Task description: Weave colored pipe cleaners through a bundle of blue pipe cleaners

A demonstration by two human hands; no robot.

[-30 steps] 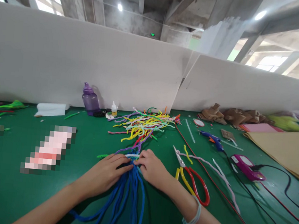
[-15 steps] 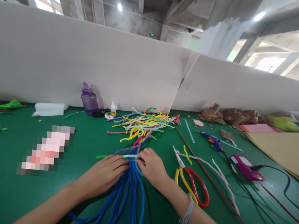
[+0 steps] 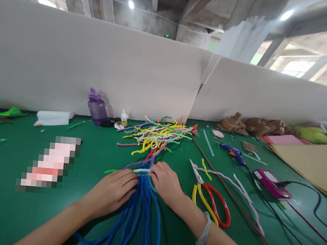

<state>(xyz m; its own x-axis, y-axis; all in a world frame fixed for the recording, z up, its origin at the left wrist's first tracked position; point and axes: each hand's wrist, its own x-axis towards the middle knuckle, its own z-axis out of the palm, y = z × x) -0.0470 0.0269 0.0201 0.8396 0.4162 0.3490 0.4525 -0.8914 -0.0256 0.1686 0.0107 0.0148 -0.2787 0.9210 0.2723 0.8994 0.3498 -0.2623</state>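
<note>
Blue fuzzy strands (image 3: 144,212) hang down from a small woven band (image 3: 143,173) with yellow-green specks, crossed by a white strand (image 3: 141,170) along its top. At the band's left end my left hand (image 3: 114,188) is closed, fingertips gripping its edge. My right hand (image 3: 166,182) pinches the right end, and a light blue strand shows under its fingers. Both hands rest low over the table, and their fingertips partly hide the band's ends. Just beyond lies a loose pile of coloured fuzzy strands (image 3: 156,135), with purple ones reaching down to the band.
Red-and-yellow-handled scissors (image 3: 213,203) lie right of my right hand. Farther right are a blue glue gun (image 3: 232,151), a purple device (image 3: 271,183) with cables and brown sheets (image 3: 309,162). A purple bottle (image 3: 97,109) and glue bottle (image 3: 124,117) stand at the back of the green table (image 3: 92,150).
My hands stay at the band; the left fingers have shifted slightly left, showing a bit more of it. The rightmost blue strand has swung a little to the right.
</note>
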